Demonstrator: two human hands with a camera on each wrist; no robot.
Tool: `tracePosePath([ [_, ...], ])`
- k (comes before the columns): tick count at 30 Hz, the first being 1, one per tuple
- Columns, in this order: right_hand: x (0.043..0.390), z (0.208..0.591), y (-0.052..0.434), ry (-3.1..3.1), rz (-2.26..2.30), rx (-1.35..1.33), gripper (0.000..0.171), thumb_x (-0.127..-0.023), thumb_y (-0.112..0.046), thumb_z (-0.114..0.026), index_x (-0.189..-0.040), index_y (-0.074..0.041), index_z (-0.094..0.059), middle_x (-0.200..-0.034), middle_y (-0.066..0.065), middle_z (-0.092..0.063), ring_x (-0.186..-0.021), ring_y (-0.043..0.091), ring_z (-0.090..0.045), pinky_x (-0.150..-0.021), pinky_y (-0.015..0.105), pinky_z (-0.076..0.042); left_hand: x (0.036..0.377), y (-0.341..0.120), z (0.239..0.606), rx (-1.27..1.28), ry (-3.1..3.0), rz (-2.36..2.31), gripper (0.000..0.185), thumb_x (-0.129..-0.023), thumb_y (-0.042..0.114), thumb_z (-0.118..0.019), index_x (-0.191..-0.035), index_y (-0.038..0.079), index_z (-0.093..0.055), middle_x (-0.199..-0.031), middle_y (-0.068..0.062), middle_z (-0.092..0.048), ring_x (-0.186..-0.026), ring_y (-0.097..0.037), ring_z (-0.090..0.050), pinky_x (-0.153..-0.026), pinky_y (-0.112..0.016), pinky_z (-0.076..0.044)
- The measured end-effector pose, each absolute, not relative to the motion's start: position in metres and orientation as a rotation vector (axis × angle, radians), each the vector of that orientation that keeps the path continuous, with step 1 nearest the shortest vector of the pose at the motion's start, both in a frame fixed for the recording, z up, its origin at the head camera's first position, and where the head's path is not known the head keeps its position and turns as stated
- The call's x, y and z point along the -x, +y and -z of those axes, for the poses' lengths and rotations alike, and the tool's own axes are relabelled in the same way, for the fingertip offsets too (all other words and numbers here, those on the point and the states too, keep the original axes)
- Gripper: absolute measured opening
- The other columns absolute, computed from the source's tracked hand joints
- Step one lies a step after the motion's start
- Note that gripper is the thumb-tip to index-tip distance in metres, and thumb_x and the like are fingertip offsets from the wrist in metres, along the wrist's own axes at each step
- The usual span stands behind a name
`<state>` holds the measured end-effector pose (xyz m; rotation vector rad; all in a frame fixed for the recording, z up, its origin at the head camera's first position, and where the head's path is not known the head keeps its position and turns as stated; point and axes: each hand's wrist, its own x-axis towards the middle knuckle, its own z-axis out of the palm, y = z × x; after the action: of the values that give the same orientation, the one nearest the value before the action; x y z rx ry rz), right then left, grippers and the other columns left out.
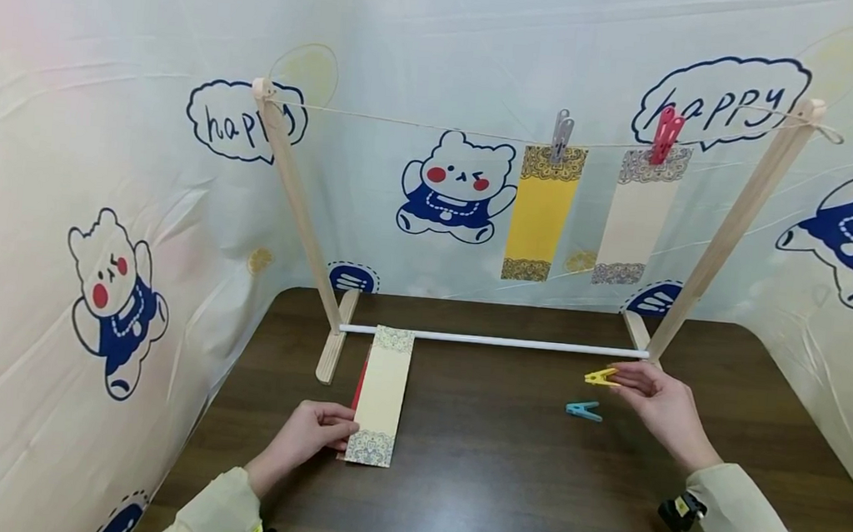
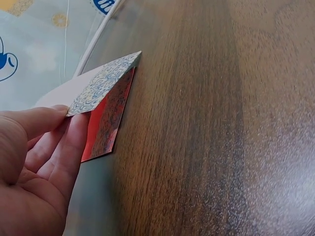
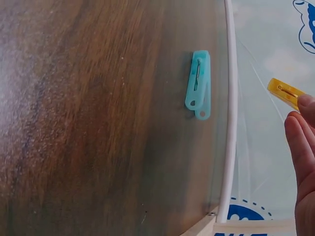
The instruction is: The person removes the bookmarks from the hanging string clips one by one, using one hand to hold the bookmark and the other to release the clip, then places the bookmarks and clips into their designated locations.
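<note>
Cream card (image 1: 382,396), lifted at its near corner off a red card (image 2: 106,125), is pinched by the left hand (image 1: 303,440); the right hand (image 1: 659,405) grips a yellow clothespin (image 1: 601,377). Two cards already hang clipped; a teal clothespin (image 1: 584,409) waits on the table (image 1: 499,489).

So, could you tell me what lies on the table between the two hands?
In the head view, only the blue clothespin lies on the table between the left hand and right hand.

The word "happy" stands in two speech bubbles on the backdrop (image 1: 442,67): one behind the rack's left post (image 1: 299,206), one (image 1: 721,99) by its right post (image 1: 733,232).
</note>
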<state>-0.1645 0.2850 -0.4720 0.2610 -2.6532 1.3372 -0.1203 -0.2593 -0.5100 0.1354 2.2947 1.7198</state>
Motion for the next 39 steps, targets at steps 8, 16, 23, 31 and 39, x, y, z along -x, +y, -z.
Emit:
tracePosePath([
  [8,0.167,0.476,0.289,-2.685,-1.27,-0.259,0.03,-0.093,-0.004,-0.078,-0.122,-0.001,-0.071,-0.117,0.021,-0.074,-0.089,-0.013,-0.065,-0.075,0.009,-0.054,0.121,-0.264,0.511,-0.083,2.285,-1.698,0.028,-0.095,0.002,-0.074,-0.113,-0.018,-0.069,-0.094,-0.018,-0.078,-0.072,-0.011,-0.072,-0.066,-0.027,-0.063],
  [16,0.167,0.479,0.292,-2.694,-1.262,-0.238,0.03,-0.094,-0.005,-0.078,-0.123,-0.001,-0.07,-0.117,0.021,-0.074,-0.089,-0.013,-0.064,-0.076,0.008,-0.054,0.123,-0.263,0.511,-0.039,2.303,-1.672,0.03,-0.094,0.006,-0.077,-0.114,-0.016,-0.071,-0.094,-0.018,-0.078,-0.072,-0.011,-0.072,-0.066,-0.027,-0.062],
  [23,0.168,0.481,0.294,-2.688,-1.263,-0.247,0.031,-0.093,-0.006,-0.079,-0.123,-0.001,-0.071,-0.116,0.02,-0.075,-0.089,-0.011,-0.065,-0.075,0.009,-0.054,0.123,-0.261,0.512,0.004,2.345,-1.666,0.029,-0.093,0.006,-0.077,-0.112,-0.015,-0.071,-0.09,-0.017,-0.078,-0.068,-0.014,-0.073,-0.064,-0.028,-0.063],
  [31,0.168,0.481,0.294,-2.676,-1.27,-0.249,0.032,-0.092,-0.005,-0.08,-0.122,0.0,-0.07,-0.115,0.022,-0.074,-0.087,-0.01,-0.066,-0.074,0.009,-0.055,0.123,-0.258,0.513,0.046,2.521,-1.551,0.016,-0.091,0.008,-0.081,-0.099,-0.005,-0.076,-0.077,-0.01,-0.076,-0.06,-0.018,-0.072,-0.059,-0.029,-0.062],
  [39,0.172,0.485,0.293,-2.685,-1.274,-0.226,0.031,-0.092,-0.006,-0.08,-0.121,0.001,-0.071,-0.112,0.022,-0.075,-0.086,-0.007,-0.067,-0.074,0.01,-0.055,0.124,-0.256,0.511,0.099,2.587,-1.477,0.011,-0.091,0.007,-0.08,-0.095,-0.002,-0.076,-0.076,-0.008,-0.075,-0.06,-0.017,-0.072,-0.058,-0.029,-0.062],
])
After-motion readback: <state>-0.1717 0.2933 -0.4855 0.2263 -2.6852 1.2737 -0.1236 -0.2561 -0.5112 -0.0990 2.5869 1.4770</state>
